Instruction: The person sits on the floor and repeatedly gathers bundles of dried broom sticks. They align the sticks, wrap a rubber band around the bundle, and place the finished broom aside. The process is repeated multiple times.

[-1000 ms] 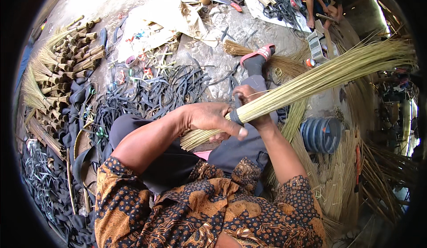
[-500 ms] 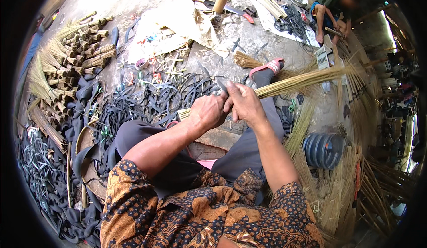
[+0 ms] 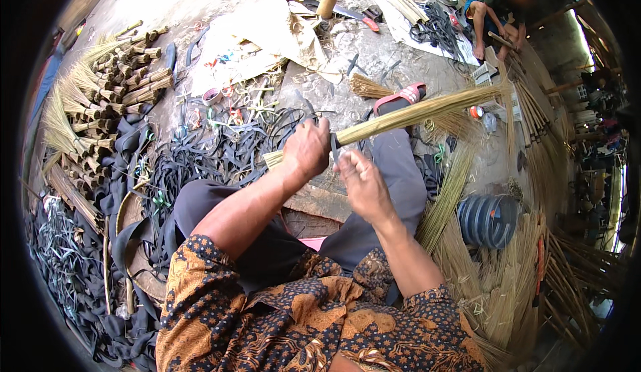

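Observation:
My left hand [image 3: 306, 149] is closed around a long bundle of straw-coloured broom sticks [image 3: 417, 112], near its cut butt end, which pokes out to the left. The bundle lies low and slants up to the right over my leg and a red sandal [image 3: 400, 97]. My right hand [image 3: 359, 184] is just right of the left, fingers apart, touching a thin dark strip [image 3: 334, 150] at the bundle. I cannot tell whether it grips the strip.
Black rubber strips [image 3: 200, 158] cover the ground ahead and left. Finished stick bundles [image 3: 113, 85] are stacked at far left. A dark coil [image 3: 487, 220] and loose sticks [image 3: 507, 285] lie at right. Another person [image 3: 494, 12] sits at the upper right. Pale sacking [image 3: 260, 32] lies ahead.
The stick bundle has dropped from a steep upward slant to nearly flat. My left hand slid toward its butt end, and my right hand let go of the bundle and opened.

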`<state>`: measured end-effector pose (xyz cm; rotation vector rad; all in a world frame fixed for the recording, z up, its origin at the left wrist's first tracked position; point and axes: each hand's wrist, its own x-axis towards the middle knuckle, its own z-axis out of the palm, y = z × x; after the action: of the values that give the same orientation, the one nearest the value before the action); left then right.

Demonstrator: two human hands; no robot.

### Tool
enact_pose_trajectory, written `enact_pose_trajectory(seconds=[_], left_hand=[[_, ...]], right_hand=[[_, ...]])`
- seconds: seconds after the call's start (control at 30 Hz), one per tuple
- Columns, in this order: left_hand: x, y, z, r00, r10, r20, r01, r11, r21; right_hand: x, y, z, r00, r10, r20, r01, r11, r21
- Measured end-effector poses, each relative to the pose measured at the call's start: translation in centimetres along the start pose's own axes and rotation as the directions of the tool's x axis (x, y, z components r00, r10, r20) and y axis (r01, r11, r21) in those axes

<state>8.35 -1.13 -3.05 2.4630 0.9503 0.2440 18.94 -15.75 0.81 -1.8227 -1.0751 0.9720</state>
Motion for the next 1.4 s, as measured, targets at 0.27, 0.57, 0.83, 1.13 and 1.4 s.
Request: enact_pose_trajectory(seconds=[0.27,0.57,0.83,1.13,1.4], left_hand=[[0.7,0.6,-5.5,0.837,0.236,0.493,0.226,0.672,-0.705],[-0.6,2.0,-4.9,0.753,0.29,0.591,0.308,0.638,-0.706],[-1.1,2.0,-4.5,0.84,0.275,0.468,0.13,0.735,-0.666],[-0.5,0.8,-3.8,0.992,0.1,0.074,-0.083,0.975,-0.207],[0.2,0.9,-6.7,0.971,-0.007,0.239,0.115,0.89,-0.442]], right_hand=[[-1.3,0.8,-2.7,1.0,-0.028,-0.012,0.03,0.883,0.468],[-0.2,0.1,-2.9,0.996,-0.058,0.075,0.006,0.828,0.561],[-0.1,-0.1,-2.8,0.995,-0.091,0.043,0.047,0.8,0.598],[-1.1,-1.0,-4.0,0.994,0.082,0.068,-0.098,0.95,0.296],[-7.2,-2.4,-6.0,0.999,-0.014,0.046,0.006,0.984,0.177]])
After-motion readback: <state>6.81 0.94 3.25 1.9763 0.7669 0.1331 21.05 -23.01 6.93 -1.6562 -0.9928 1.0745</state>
